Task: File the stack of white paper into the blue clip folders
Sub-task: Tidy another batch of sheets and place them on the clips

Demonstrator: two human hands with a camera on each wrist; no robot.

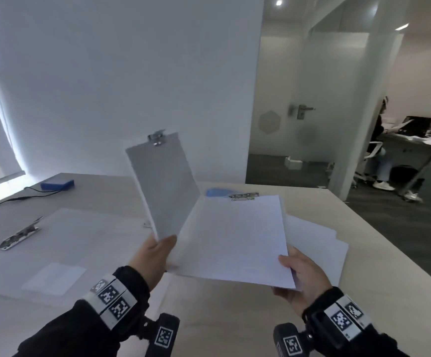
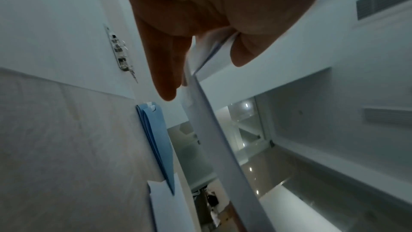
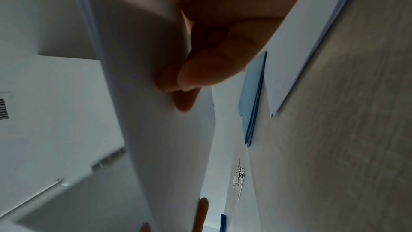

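Two hands up above the table (image 1: 235, 318), each with its own hold. Pinches, with the left hand (image 1: 155, 256), the bottom corner of a clip folder (image 1: 164, 186) tilted up almost on end, grey face toward the head camera, metal clip (image 1: 157, 138) at the top edge. Shows, from the left wrist, straight fingers (image 2: 166, 70) pressed together behind the edge and the thumb in front. Grips, with the right hand (image 1: 302, 279), the near right corner of the stack of white paper (image 1: 235, 238), held roughly flat in the air just beside the raised folder; thumb on top, fingers (image 3: 189, 77) curled close together underneath. Cannot tell whether the stack touches the folder near the left hand. Leaves on the table: a blue folder (image 1: 217, 192) behind the stack, loose sheets (image 1: 320, 243) below the right hand, an open folder (image 1: 80, 240) lying flat at left, a blue box (image 1: 57, 184) farther back.
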